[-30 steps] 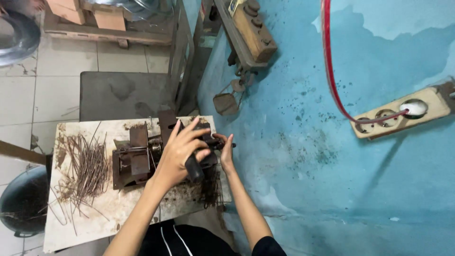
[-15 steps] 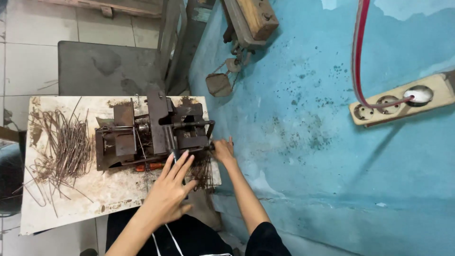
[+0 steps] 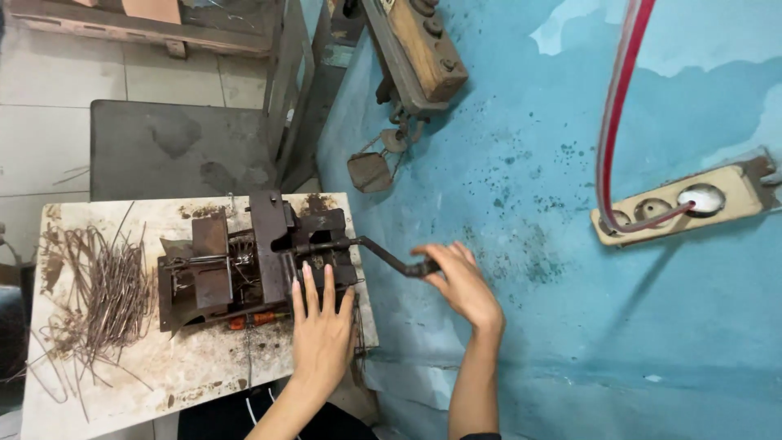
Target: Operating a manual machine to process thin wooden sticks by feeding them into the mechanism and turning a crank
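Rusty crank handle juts past counter's right edge, gripped by right hand (left hand flat, released, on bending jig).

Both forearms are bare from the elbow down to the fingers, with no watch, ring, bracelet or glove on either. The left hand has slim fingers with short, plain nails. The right hand is likewise bare. A dark sleeve edge shows at the bottom of the picture by the right elbow. Below the left arm lies dark clothing with 2 thin white cords.
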